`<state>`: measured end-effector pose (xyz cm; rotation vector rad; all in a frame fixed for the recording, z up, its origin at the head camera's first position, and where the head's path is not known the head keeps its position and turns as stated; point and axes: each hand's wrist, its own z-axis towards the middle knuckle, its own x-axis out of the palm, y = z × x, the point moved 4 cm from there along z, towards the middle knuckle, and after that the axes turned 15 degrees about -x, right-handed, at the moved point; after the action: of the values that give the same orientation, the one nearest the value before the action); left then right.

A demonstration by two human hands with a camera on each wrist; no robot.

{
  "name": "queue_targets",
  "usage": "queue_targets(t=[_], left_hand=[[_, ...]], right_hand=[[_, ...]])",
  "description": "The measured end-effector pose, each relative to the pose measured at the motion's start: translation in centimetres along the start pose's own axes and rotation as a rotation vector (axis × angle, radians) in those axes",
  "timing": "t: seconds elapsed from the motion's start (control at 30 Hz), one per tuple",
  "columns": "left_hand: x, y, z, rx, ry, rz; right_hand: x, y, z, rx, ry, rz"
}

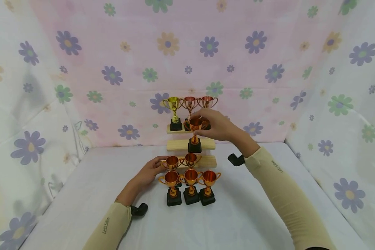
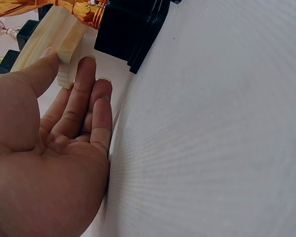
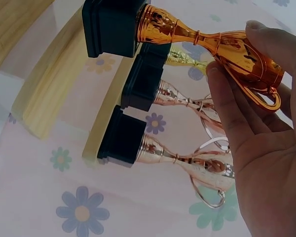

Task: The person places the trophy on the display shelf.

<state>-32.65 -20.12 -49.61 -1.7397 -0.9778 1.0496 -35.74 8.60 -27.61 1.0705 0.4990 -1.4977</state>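
Two hands are busy at a small tiered wooden stand on the white counter. The right hand is up at the middle step, fingers curled round the bowl of an orange trophy cup, pinching it at the rim. The cup stands upright, its black base on the middle step, directly beneath the fingers. From the wrist you see the grip close: thumb on one side of the bowl, the other fingers on the opposite side, the handle loop against the palm.

Just behind those fingers, on the top step, three more cups stand in a row: a gold cup farthest from the hand, and two pinkish copper cups, one of them right beside the knuckles.

The left hand lies low, palm turned inward, fingers straight and relaxed, grasping nothing. Its fingertips reach the end of the lowest step, near an orange cup on that step, but whether they touch wood I cannot tell. Beside that hand, on the counter in front of the stand, three orange cups stand in a row on black bases.

Both arms wear beige sleeves.
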Motion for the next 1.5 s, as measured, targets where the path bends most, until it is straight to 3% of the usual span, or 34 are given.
queue_targets(t=[0.83,1.5], left_hand=[[0.0,0.0,-0.1,-0.021,-0.007,0.014],[-0.1,0.1,0.1,-0.025,-0.008,0.01]], right_hand=[[4.1,-1.3,4.5,0.016,0.036,-0.028],[5.1,-1.9,5.9,0.086,0.041,0.008]])
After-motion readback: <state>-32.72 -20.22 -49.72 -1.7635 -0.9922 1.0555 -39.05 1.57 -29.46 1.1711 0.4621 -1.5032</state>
